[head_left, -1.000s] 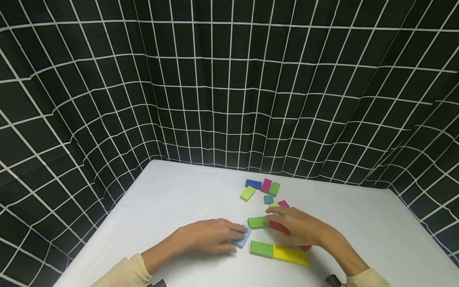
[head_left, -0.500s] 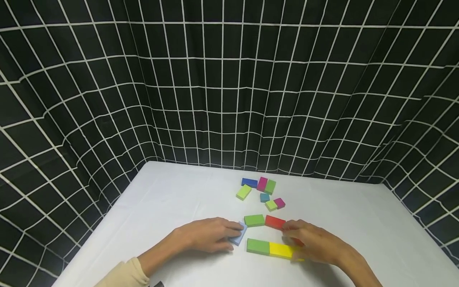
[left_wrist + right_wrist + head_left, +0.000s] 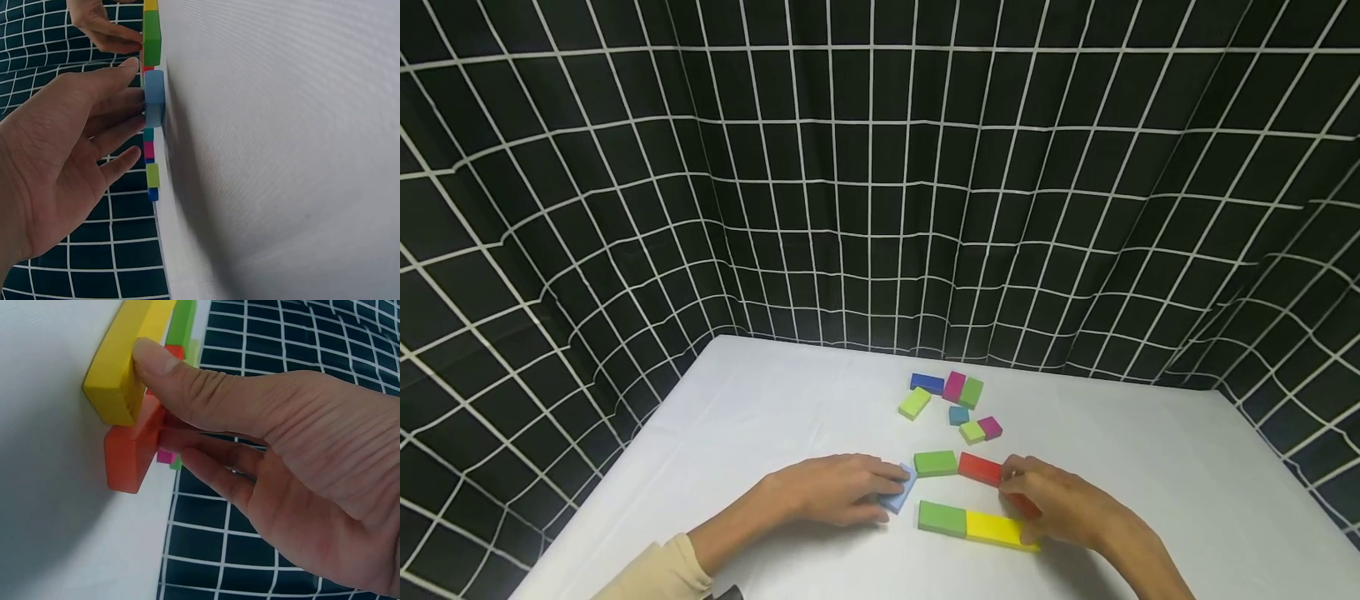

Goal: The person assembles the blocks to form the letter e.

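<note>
My left hand [image 3: 838,490] lies at the left of the blocks, its fingertips resting on a flat light blue block [image 3: 897,502]. In the left wrist view the thumb stays apart from that light blue block [image 3: 154,99]. My right hand [image 3: 1071,504] is at the right end of the blocks. Its thumb touches the yellow block [image 3: 112,375], and its fingers touch an orange-red block [image 3: 128,456] beside it. A red block [image 3: 980,468] and a green block [image 3: 936,463] form the back row. Another green block [image 3: 942,518] adjoins the yellow one in front.
Farther back on the white table [image 3: 775,400] lie small blocks: dark blue [image 3: 927,383], magenta [image 3: 954,386], green [image 3: 972,393], yellow-green [image 3: 914,403], teal [image 3: 958,416], and a lime [image 3: 972,432] and magenta pair [image 3: 990,427]. A black gridded curtain [image 3: 880,183] encloses the table.
My right hand has moved right and toward me, from over the red block to the orange-red and yellow blocks. My left hand has stayed on the light blue block. The view shifted slightly.
</note>
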Available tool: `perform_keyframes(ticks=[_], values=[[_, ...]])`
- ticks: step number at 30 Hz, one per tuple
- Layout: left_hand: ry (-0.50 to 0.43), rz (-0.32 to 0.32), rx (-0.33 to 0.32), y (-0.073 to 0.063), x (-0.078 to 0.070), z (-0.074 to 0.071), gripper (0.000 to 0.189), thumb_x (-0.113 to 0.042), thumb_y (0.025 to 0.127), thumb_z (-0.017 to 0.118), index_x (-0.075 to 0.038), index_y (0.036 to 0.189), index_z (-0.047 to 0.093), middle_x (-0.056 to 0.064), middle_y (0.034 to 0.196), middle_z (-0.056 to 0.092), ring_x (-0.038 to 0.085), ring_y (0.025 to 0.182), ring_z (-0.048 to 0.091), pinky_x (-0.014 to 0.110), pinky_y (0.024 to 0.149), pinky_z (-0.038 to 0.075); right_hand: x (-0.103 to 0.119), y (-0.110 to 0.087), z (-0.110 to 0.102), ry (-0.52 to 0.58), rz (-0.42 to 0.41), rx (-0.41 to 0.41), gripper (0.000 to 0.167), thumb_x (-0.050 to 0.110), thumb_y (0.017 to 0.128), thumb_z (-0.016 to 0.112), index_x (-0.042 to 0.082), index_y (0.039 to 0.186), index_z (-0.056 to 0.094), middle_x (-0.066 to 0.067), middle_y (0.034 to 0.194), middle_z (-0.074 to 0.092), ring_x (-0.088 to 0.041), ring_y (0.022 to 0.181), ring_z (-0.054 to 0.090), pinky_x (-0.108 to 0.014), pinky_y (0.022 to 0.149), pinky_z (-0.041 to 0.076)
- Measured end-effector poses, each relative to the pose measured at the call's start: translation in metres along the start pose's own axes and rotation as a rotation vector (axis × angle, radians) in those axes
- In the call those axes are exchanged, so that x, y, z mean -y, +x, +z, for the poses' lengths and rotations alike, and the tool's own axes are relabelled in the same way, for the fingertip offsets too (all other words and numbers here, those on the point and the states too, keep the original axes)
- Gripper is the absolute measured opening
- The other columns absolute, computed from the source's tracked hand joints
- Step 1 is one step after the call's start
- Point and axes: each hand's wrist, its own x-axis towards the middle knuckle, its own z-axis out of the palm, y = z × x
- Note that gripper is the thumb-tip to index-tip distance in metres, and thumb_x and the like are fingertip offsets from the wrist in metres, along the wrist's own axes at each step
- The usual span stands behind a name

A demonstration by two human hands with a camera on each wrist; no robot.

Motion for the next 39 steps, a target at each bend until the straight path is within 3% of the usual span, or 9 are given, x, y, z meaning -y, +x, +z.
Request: perform_keyframes(ticks=[4,10,13,19,25,31,33,39], values=[[0.000,-0.013,0.003,0.001,0.000,0.000,0.047,-0.037,0.105,0.063,-0.016,0.146,0.062,-0.009,0.155,0.058,0.014,0.145,0.055,0.031,0.123,0.044,0.000,-0.002,0.000,-0.014,0.004,-0.025,0.045,0.016,0.065,0.099,0.022,0.107,0.082,0.004,0.114,0.065,-0.016,0.101,0.061,-0.041,0.094,0.063],[-0.005,-0.026,-0.001,0.003,0.002,0.002,0.044,-0.037,0.105,0.062,-0.017,0.144,0.064,-0.010,0.155,0.057,0.018,0.148,0.052,0.033,0.126,0.040,0.003,0.001,-0.002,-0.087,0.155,-0.010,0.051,0.023,0.061,0.101,0.021,0.108,0.080,0.003,0.108,0.068,-0.015,0.092,0.059,-0.047,0.095,0.063],[-0.014,-0.028,0.000,0.003,0.003,0.002,0.041,-0.037,0.105,0.063,-0.016,0.140,0.066,-0.010,0.155,0.057,0.018,0.148,0.051,0.033,0.126,0.039,0.006,0.003,-0.001,-0.086,0.192,0.013,0.053,0.022,0.062,0.101,0.017,0.110,0.080,0.000,0.111,0.069,-0.017,0.094,0.061,-0.049,0.095,0.062],[-0.006,-0.009,-0.002,0.003,0.004,0.002,0.040,-0.037,0.105,0.062,-0.016,0.139,0.067,-0.008,0.154,0.059,0.016,0.147,0.053,0.033,0.126,0.039,0.010,0.006,0.001,-0.089,0.202,0.013,0.052,0.018,0.062,0.101,0.013,0.109,0.080,-0.004,0.116,0.070,-0.019,0.098,0.063,-0.050,0.097,0.062],[0.032,0.036,-0.018,0.005,0.007,0.003,0.039,-0.036,0.105,0.062,-0.015,0.138,0.067,-0.008,0.153,0.060,0.012,0.144,0.055,0.030,0.127,0.037,0.012,0.005,0.002,-0.087,0.210,-0.004,0.046,0.014,0.061,0.101,0.015,0.103,0.081,0.004,0.099,0.067,-0.015,0.089,0.059,-0.044,0.095,0.063],[0.098,0.094,-0.112,0.010,0.011,0.002,0.031,-0.032,0.105,0.064,-0.018,0.130,0.072,-0.006,0.143,0.068,0.011,0.134,0.063,0.029,0.118,0.047,0.011,0.004,0.002,-0.082,0.204,-0.014,0.043,0.014,0.060,0.101,0.018,0.098,0.080,0.007,0.095,0.065,-0.013,0.087,0.057,-0.041,0.094,0.063],[0.106,0.097,-0.129,0.014,0.013,0.001,0.031,-0.033,0.104,0.065,-0.019,0.130,0.073,-0.004,0.141,0.069,0.012,0.133,0.064,0.029,0.116,0.049,0.011,0.004,0.001,-0.080,0.202,-0.014,0.043,0.013,0.060,0.101,0.017,0.098,0.080,0.007,0.094,0.064,-0.014,0.087,0.057,-0.041,0.094,0.063],[0.041,0.053,-0.097,0.016,0.015,0.004,0.030,-0.034,0.099,0.070,-0.024,0.127,0.076,-0.005,0.143,0.068,0.012,0.134,0.062,0.030,0.117,0.048,0.012,0.005,0.001,-0.094,0.182,-0.007,0.040,0.011,0.061,0.100,0.016,0.097,0.082,0.006,0.096,0.064,-0.014,0.089,0.057,-0.040,0.093,0.063]])
